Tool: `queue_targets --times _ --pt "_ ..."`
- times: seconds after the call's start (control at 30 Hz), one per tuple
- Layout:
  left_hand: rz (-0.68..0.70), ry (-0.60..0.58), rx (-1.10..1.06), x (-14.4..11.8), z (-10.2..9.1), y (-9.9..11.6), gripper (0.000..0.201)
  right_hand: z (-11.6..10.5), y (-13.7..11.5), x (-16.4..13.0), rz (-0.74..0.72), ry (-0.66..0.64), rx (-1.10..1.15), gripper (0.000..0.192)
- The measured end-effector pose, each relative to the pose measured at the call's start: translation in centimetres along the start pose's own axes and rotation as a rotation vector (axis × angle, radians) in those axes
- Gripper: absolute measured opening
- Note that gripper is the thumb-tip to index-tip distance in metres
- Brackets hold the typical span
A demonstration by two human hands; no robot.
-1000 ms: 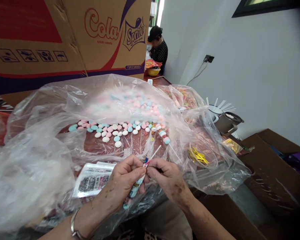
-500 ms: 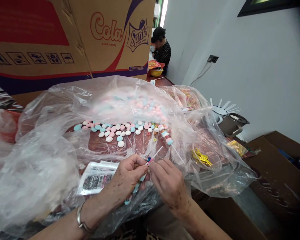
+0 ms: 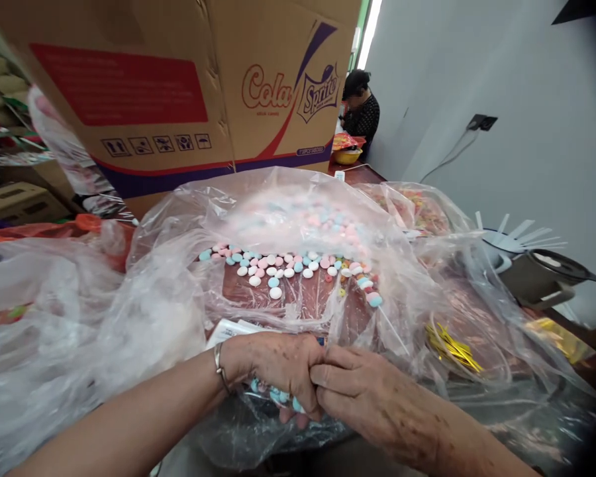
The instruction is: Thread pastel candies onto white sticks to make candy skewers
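My left hand (image 3: 278, 368) is closed around a small clear packet of pastel candies (image 3: 282, 396), whose blue and pink pieces peek out under the fingers. My right hand (image 3: 362, 391) presses against it from the right, fingers curled on the same packet. Both hands rest at the near edge of a large clear plastic bag (image 3: 179, 298) spread over the table. Loose pink, blue and white round candies (image 3: 278, 268) lie in the bag just beyond the hands. A printed label sheet (image 3: 228, 328) pokes out behind my left wrist.
A big Cola/Sprite cardboard box (image 3: 189, 93) stands behind the bag. Gold twist ties (image 3: 449, 344) lie at the right under plastic, near a grey pot (image 3: 541, 275) and white sticks (image 3: 516, 228). Another person (image 3: 360, 109) sits far back at the table.
The hands have dropped lower and closed together over the candy packet; the white stick held up between the fingers is no longer seen. The view has shifted left and down.
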State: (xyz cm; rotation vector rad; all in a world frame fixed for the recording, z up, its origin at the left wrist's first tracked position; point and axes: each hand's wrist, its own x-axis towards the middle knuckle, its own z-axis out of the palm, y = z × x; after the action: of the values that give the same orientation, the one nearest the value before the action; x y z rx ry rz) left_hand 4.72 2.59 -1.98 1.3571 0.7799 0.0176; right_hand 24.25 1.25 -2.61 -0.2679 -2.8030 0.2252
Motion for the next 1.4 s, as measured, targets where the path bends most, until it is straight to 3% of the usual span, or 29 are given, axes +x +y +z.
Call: queue_targets --times 0.1,0.2,0.43,0.6,0.67,0.73,0.8,0.93,1.03,1.1,1.17,1.23,1.33,1.4 --pt "-0.119 -0.106 -0.005 0.2 0.1 0.2 0.009 0.2 -0.1 -0.3 -0.061 -0.027 0.083 0.018" --pt "-0.111 -0.131 -0.074 0.5 0.1 -0.1 0.014 0.8 -0.2 -0.8 -0.015 0.034 0.052 0.026" --pt "-0.16 -0.078 -0.074 1.2 0.4 -1.4 0.011 2.9 -0.6 -1.9 0.07 0.112 -0.002 0.025" --pt "-0.17 -0.081 -0.079 0.0 0.5 0.3 0.01 2.9 -0.4 -1.9 0.026 0.063 0.021 0.014" --pt "-0.183 -0.05 0.032 -0.6 0.8 1.1 0.012 2.9 -0.4 -1.5 0.02 0.085 -0.036 0.015" --pt "-0.149 0.127 0.304 -0.9 1.4 1.7 0.012 2.9 -0.5 -0.9 0.069 0.154 -0.13 0.022" --pt "-0.088 0.413 0.583 -0.7 2.3 1.8 0.013 2.9 -0.4 -0.3 0.174 0.264 -0.226 0.027" --pt "0.012 0.854 0.882 0.8 3.7 0.5 0.029 2.7 0.6 1.0 0.487 0.453 -0.229 0.03" --pt "0.433 1.256 1.201 2.0 3.9 -1.0 0.02 2.6 1.8 2.0 0.721 0.604 0.065 0.027" --pt "0.712 1.446 1.249 2.1 4.1 -1.6 0.023 2.4 2.5 2.6 0.846 0.731 0.347 0.022" --pt "0.797 1.427 1.064 1.7 4.7 -1.8 0.021 2.1 2.8 3.2 0.917 0.841 0.586 0.02" --pt "0.67 1.268 0.625 1.1 5.1 -1.6 0.012 1.6 2.4 3.6 0.919 0.887 0.684 0.02" --pt "0.462 1.044 -0.195 0.1 4.3 -0.2 0.031 0.9 1.0 4.0 0.788 0.875 0.559 0.02" --pt "0.582 0.938 -0.555 -0.9 2.8 1.0 0.045 0.7 -0.1 4.1 0.671 0.844 0.481 0.022"
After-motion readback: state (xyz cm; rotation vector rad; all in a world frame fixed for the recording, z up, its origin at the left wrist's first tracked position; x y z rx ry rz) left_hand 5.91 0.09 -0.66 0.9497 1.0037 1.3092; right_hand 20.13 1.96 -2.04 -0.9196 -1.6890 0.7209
